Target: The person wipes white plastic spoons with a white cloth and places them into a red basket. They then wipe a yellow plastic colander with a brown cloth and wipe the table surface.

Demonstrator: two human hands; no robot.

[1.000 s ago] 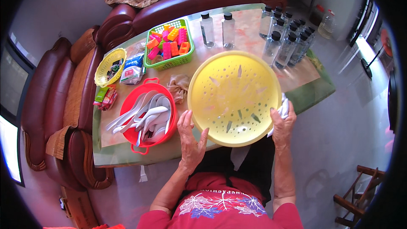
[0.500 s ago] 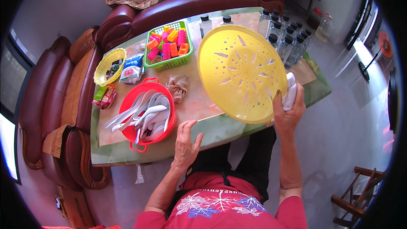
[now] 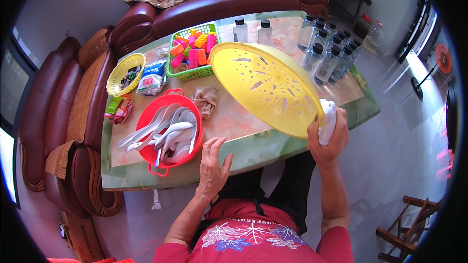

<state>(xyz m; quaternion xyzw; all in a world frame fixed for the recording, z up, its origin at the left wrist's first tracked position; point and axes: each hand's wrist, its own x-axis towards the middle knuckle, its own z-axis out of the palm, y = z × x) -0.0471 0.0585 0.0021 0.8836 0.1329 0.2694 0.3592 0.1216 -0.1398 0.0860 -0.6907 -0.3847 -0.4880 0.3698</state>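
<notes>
A yellow plastic colander (image 3: 270,85) is held up over the right part of the table, tilted, its holed base facing me. My right hand (image 3: 329,139) grips its near right rim, with a folded white cloth (image 3: 327,122) between palm and colander. At the table's front edge my left hand (image 3: 213,168) hovers with fingers apart and nothing in it. Left of that hand stands a red basin (image 3: 199,141) full of white spoons (image 3: 171,134). A crumpled brown cloth (image 3: 205,101) lies just beyond the basin.
Behind the basin are a green basket (image 3: 194,73) of toy bricks, a yellow basket (image 3: 113,87), a blue-and-white packet (image 3: 153,78) and small snack packets (image 3: 118,109). Several black-capped clear bottles (image 3: 325,65) stand at the back right, two more (image 3: 240,30) behind the colander.
The colander has turned in my right hand, from nearly face-on to a steeper slant, its far rim shifting left. My left hand has hardly moved.
</notes>
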